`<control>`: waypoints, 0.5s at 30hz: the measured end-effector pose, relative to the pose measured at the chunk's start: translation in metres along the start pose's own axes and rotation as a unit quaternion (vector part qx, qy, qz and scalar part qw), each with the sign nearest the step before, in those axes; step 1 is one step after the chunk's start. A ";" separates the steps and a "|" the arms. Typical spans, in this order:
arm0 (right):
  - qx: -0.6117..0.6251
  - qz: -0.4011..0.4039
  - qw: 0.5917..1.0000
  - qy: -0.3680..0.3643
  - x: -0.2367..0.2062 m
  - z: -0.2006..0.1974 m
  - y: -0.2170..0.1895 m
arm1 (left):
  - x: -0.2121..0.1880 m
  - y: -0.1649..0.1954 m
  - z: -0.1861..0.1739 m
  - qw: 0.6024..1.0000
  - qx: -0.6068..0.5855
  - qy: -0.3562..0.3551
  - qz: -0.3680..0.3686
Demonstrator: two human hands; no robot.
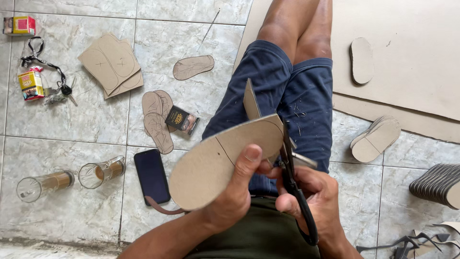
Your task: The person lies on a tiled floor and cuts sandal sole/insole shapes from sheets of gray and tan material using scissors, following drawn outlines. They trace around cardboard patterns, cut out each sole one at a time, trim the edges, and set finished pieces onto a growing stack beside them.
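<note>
My left hand (237, 189) holds a sole-shaped piece of brown cardboard (218, 160) with its thumb pressed on top. My right hand (314, 192) grips black scissors (293, 184), whose blades meet the right end of the cardboard sole. A strip of offcut cardboard (250, 100) stands up from that cut edge. Both hands hover over my lap, above my blue shorts (282, 91).
On the tiled floor lie cut cardboard soles (157, 120), a marked cardboard stack (111, 64), a black phone (152, 175), a small dark box (182, 120), two glasses on their sides (100, 173), keys (45, 64), and small cartons. Large cardboard sheets (412, 52) and sole stacks (376, 139) lie to the right.
</note>
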State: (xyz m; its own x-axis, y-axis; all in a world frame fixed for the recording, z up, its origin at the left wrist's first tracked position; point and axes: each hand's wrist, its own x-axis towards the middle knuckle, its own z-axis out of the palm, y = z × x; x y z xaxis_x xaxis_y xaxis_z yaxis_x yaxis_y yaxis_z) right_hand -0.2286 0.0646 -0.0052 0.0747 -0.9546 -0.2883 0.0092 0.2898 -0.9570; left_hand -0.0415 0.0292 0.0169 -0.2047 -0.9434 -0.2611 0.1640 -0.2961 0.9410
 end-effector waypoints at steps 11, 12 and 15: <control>0.041 -0.020 0.999 0.002 0.003 0.002 -0.003 | 0.002 0.024 -0.001 1.000 -0.023 0.003 -0.007; 0.039 -0.019 0.999 -0.004 0.003 0.001 -0.002 | 0.002 0.023 -0.004 1.000 -0.018 -0.013 -0.001; 0.037 -0.039 0.998 -0.016 0.003 -0.003 -0.001 | 0.001 0.024 -0.010 0.998 0.035 -0.046 -0.009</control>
State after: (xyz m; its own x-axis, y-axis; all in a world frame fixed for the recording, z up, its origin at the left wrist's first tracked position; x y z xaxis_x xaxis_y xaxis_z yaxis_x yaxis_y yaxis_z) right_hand -0.2309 0.0609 -0.0053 0.1036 -0.9721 -0.2106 0.0893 0.2199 -0.9714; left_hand -0.0283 0.0198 0.0374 -0.2954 -0.9192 -0.2605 0.0920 -0.2988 0.9499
